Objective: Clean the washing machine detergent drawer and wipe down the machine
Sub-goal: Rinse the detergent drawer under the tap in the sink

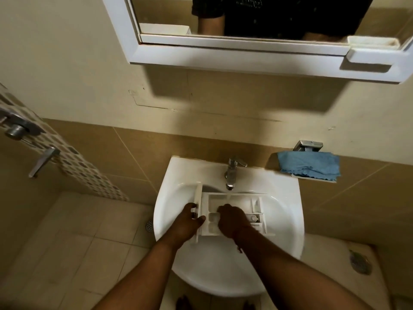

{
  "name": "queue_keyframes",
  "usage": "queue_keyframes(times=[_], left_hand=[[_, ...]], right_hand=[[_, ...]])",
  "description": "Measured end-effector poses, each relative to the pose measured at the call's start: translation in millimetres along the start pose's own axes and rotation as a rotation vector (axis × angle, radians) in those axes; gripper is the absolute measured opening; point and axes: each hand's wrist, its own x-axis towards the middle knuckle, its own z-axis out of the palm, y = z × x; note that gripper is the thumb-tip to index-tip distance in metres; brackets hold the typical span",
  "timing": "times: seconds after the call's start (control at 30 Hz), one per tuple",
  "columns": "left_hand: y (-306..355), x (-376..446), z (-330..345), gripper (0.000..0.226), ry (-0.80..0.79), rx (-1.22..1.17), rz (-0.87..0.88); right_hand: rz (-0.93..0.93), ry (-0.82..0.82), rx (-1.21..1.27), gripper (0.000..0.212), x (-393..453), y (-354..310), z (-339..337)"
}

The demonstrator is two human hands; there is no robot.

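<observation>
A white detergent drawer (230, 201) lies across the bowl of the white sink (288, 211), under the tap (232, 173). Its front panel points left. My left hand (190, 217) grips that front panel, fingers curled round its edge. My right hand (231, 220) is inside the drawer's compartments with its fingers curled down; what it holds, if anything, is hidden. No water stream shows from the tap.
A blue cloth (309, 164) lies on a small shelf right of the sink. A white-framed mirror (245, 50) hangs above. A metal door handle (42, 161) sticks out at the left. Floor drains (149, 224) sit in the tiled floor.
</observation>
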Motion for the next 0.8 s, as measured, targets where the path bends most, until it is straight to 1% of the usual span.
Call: queue_keyframes(times=[0.03, 0.1, 0.17, 0.23, 0.3, 0.33, 0.37, 0.47, 0.5, 0.53, 0.57, 0.63, 0.67, 0.7, 0.73, 0.8], left_hand=[[0, -1, 0, 0.046, 0.0, 0.002, 0.016], [-1, -1, 0, 0.041, 0.001, 0.003, 0.027], [-1, 0, -2, 0.041, -0.012, 0.006, 0.018], [0, 0, -3, 0.043, -0.023, 0.011, 0.014], [0, 0, -3, 0.043, -0.031, 0.023, 0.008], [1, 0, -2, 0.043, -0.034, 0.035, 0.007], [1, 0, -2, 0.043, -0.035, 0.043, 0.011], [3, 0, -2, 0.042, -0.027, 0.057, 0.023], [3, 0, -2, 0.042, -0.027, 0.063, 0.028], [4, -1, -2, 0.042, -0.028, 0.062, 0.027], [4, -2, -2, 0.042, -0.031, 0.059, 0.024], [5, -3, -3, 0.043, -0.036, 0.052, 0.017], [6, -3, -2, 0.045, -0.041, 0.056, 0.013], [7, -3, -1, 0.046, -0.046, 0.069, 0.01], [8, -3, 1, 0.047, -0.049, 0.087, 0.009], [12, -3, 6, 0.048, -0.044, 0.126, 0.015]], right_hand=[[-0.055, -0.02, 0.057, 0.041, 4, -11, 1], [-0.098, -0.103, 0.125, 0.051, 13, -21, -1], [-0.076, -0.175, 0.025, 0.06, 17, -7, -5], [0.055, -0.187, -0.145, 0.062, 15, 21, -10], [0.208, -0.174, -0.27, 0.055, 10, 42, -11], [0.226, -0.172, -0.299, 0.053, 9, 42, -9], [0.189, -0.154, -0.295, 0.051, 10, 36, -8], [-0.117, -0.127, -0.137, 0.053, 14, 6, 4], [-0.172, -0.149, -0.084, 0.057, 15, 2, 5], [-0.169, -0.158, -0.064, 0.06, 15, 4, 3], [-0.115, -0.153, -0.082, 0.06, 17, 11, 0], [0.082, -0.157, -0.197, 0.058, 18, 33, -4], [0.16, -0.19, -0.266, 0.06, 20, 40, -5], [0.188, -0.238, -0.301, 0.062, 20, 41, -5], [0.165, -0.274, -0.282, 0.062, 21, 34, -4], [0.016, -0.278, -0.148, 0.062, 23, 10, 1]])
